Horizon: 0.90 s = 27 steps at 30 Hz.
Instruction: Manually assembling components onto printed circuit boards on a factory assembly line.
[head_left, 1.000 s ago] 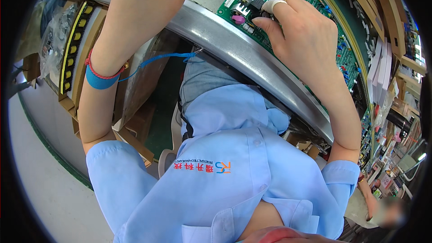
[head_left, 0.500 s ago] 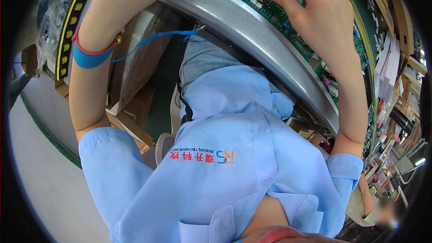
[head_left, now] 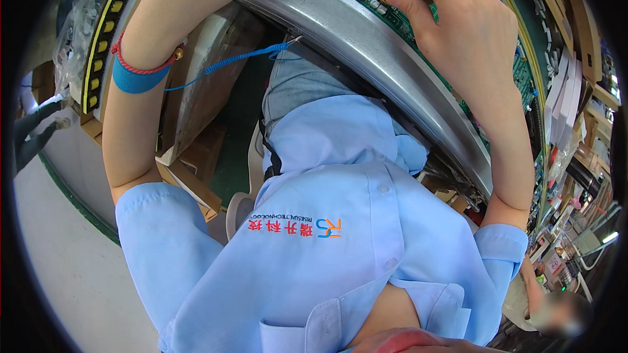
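Circuit board [head_left: 517, 72], green, lies at one o'clock beyond the worktop's metal rim [head_left: 366, 46]; right hand [head_left: 468, 33] fingers pinch a dark component on it, seemingly mid-insertion. Left hand is out of frame.

A green circuit board [head_left: 418, 10] lay flat on the bench just past a curved metal rail. Small black and pink parts stood on it near its edge, under the fingertips that touched it.

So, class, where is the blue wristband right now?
In the head view, upper left: the blue wristband circles the left forearm beside a red cord bracelet, with a coiled blue cable running right.
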Tool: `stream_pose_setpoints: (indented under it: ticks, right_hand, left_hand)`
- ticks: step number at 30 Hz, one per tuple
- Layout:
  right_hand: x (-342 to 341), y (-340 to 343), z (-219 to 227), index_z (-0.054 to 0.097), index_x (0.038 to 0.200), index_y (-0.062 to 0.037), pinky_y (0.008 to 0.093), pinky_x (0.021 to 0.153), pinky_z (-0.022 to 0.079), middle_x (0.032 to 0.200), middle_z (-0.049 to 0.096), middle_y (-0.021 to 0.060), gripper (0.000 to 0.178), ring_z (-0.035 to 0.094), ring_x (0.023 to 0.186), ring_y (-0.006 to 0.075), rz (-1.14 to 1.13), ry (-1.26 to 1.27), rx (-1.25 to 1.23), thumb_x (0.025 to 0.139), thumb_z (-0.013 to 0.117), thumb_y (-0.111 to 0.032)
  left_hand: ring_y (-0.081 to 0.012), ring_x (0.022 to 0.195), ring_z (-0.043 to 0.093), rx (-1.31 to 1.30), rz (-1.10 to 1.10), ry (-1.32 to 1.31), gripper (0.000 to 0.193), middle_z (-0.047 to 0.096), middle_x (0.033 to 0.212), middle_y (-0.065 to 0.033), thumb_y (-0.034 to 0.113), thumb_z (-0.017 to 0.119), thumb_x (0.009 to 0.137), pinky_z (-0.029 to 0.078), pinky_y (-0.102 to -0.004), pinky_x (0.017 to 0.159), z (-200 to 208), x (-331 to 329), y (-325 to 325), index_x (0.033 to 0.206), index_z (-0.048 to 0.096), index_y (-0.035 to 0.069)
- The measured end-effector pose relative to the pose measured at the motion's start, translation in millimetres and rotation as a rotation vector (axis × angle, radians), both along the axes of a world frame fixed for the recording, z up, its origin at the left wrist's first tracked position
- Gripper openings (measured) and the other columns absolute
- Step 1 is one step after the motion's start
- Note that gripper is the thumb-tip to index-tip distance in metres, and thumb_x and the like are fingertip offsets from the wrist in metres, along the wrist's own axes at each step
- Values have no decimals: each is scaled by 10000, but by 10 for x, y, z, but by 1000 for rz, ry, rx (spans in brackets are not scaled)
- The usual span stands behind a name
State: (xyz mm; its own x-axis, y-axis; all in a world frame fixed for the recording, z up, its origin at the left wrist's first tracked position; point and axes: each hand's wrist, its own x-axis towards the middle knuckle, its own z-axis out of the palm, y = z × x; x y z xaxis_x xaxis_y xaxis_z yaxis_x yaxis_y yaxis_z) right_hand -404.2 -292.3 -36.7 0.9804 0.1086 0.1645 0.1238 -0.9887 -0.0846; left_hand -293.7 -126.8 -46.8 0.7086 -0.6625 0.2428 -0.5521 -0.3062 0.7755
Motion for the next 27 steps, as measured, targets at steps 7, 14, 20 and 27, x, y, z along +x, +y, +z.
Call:
stream_pose_setpoints:
  ticks: [7, 14, 20, 27]
  right_hand:
    - [-9, 1, -50, 584, 710, -46, 359, 517, 416, 680, 532, 76, 194, 570, 616, 253, 6, -32, -13, 715, 742, -158]
    - [10, 18, -36, 587, 669, -44, 362, 509, 420, 657, 536, 80, 230, 576, 609, 254, -38, -19, -67, 732, 740, -204]
    - [13, -18, 297, 637, 704, -7, 336, 525, 448, 743, 627, 119, 273, 611, 601, 268, -145, 273, -86, 737, 765, -246]
    - [-586, -684, -1, 698, 1100, -70, 183, 563, 367, 861, 665, -45, 239, 499, 685, -9, -297, -27, 563, 884, 687, -172]
  left_hand:
    - [-141, 861, 633, -1, -12, -2, 159, 653, 965, -91, -52, 628, 850, 522, -259, 754, -20, 15, -2, 999, 676, -30]
    - [-136, 863, 633, 15, -22, -4, 167, 664, 952, -91, -49, 638, 840, 520, -254, 748, -23, 14, -18, 1000, 680, -28]
    - [-216, 908, 646, 63, -198, -291, 300, 684, 886, -53, -2, 675, 797, 402, -338, 928, -36, -24, -50, 1090, 683, 64]
    - [-239, 1065, 596, -275, -399, -1036, 566, 654, 772, -55, -30, 649, 729, 136, -534, 1090, -512, -64, -452, 1273, 584, 113]
